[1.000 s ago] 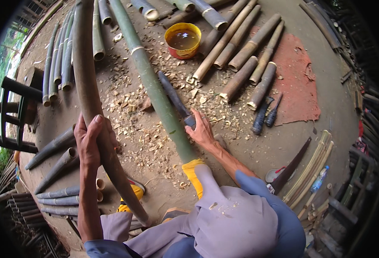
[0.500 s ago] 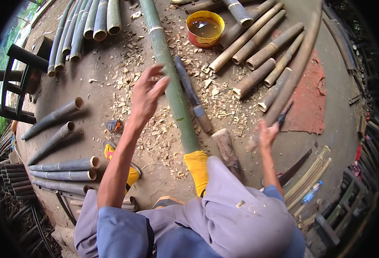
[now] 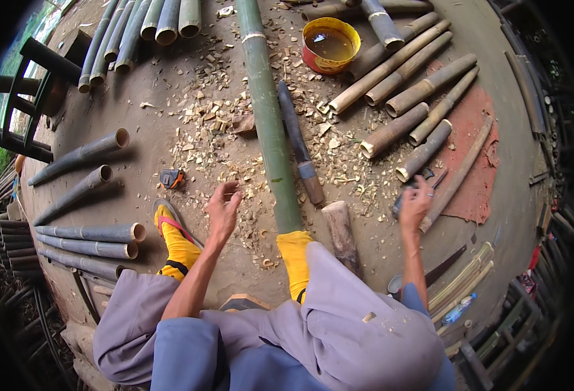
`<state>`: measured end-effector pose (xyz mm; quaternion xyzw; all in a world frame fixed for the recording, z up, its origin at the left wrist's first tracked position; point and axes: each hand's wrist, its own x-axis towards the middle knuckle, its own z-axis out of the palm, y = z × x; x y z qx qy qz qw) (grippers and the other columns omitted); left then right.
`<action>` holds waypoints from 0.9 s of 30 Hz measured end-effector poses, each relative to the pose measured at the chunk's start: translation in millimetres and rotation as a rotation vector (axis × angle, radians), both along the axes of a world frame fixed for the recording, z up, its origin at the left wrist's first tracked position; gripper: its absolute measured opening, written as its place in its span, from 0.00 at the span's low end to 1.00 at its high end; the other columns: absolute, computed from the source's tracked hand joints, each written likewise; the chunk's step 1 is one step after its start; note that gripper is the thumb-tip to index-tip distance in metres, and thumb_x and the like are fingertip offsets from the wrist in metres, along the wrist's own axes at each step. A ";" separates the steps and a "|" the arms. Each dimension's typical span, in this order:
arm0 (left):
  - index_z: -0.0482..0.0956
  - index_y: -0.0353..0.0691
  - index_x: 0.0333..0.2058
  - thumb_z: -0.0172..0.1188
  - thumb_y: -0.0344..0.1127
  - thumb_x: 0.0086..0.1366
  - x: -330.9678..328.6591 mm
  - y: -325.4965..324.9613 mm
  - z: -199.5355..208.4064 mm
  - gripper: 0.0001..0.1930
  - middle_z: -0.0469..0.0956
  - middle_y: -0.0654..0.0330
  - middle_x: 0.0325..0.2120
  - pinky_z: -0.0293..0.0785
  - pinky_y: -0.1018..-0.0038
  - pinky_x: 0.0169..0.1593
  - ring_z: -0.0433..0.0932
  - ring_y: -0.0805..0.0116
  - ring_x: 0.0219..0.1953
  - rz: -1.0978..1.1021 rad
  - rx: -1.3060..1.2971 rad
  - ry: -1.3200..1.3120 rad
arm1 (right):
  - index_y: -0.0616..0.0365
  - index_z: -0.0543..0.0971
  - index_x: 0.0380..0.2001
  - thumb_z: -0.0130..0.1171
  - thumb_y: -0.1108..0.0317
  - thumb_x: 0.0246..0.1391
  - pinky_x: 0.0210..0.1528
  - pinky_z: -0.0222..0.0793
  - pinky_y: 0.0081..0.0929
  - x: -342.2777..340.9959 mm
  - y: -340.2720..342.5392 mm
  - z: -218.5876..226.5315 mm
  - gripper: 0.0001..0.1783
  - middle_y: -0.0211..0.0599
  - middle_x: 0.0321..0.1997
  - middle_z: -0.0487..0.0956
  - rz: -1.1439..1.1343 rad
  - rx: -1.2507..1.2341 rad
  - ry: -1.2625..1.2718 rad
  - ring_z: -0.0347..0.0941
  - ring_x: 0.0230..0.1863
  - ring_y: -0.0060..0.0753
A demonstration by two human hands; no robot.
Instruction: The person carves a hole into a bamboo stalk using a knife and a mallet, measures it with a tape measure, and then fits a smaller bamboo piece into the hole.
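My left hand (image 3: 222, 210) hovers over the wood chips left of a long green bamboo pole (image 3: 266, 111). Its fingers are loosely bent and apart, with nothing in them. My right hand (image 3: 415, 207) is low at the right, beside the near end of a long brown stick (image 3: 459, 173) that lies partly on a red sheet (image 3: 476, 195). Dark tools (image 3: 398, 203) show partly behind this hand; its fingers are blurred and partly hidden. A machete-like blade with a wooden handle (image 3: 312, 186) lies along the pole's right side. The pole's near end meets my yellow-socked foot (image 3: 293, 254).
A short log (image 3: 340, 234) stands out right of my foot. Cut bamboo lengths (image 3: 398, 130) lie at the right and left. A yellow-red bucket (image 3: 339, 62) of liquid stands far ahead. A tape measure (image 3: 171, 178) and a saw (image 3: 446, 266) lie on the ground.
The brown stick, held upright-slanted in my right hand before, now lies on the ground and red sheet. My left hand has drawn back from beside the pole toward me.
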<state>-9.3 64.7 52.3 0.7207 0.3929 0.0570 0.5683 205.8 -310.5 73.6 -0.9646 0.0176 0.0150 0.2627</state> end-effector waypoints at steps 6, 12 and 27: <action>0.77 0.34 0.39 0.58 0.28 0.61 31.6 -77.8 28.6 0.08 0.78 0.62 0.28 0.75 0.79 0.36 0.77 0.77 0.30 -0.198 -0.076 -0.201 | 0.67 0.70 0.49 0.63 0.65 0.46 0.52 0.69 0.39 -63.4 153.8 -42.2 0.27 0.56 0.49 0.72 0.549 0.042 0.297 0.70 0.51 0.51; 0.76 0.33 0.44 0.61 0.32 0.60 47.2 -107.1 41.8 0.14 0.80 0.58 0.35 0.75 0.75 0.44 0.79 0.71 0.37 -0.156 -0.126 -0.190 | 0.65 0.71 0.44 0.64 0.63 0.40 0.47 0.67 0.44 -54.0 163.7 -59.5 0.27 0.53 0.43 0.73 0.334 0.363 0.376 0.71 0.43 0.53; 0.73 0.39 0.42 0.61 0.35 0.50 76.2 92.0 46.2 0.18 0.72 0.66 0.24 0.69 0.77 0.30 0.71 0.76 0.23 -0.211 0.031 -0.074 | 0.61 0.57 0.62 0.68 0.62 0.36 0.61 0.56 0.46 -186.0 30.8 -12.6 0.49 0.59 0.57 0.65 -0.001 -0.037 0.530 0.59 0.61 0.59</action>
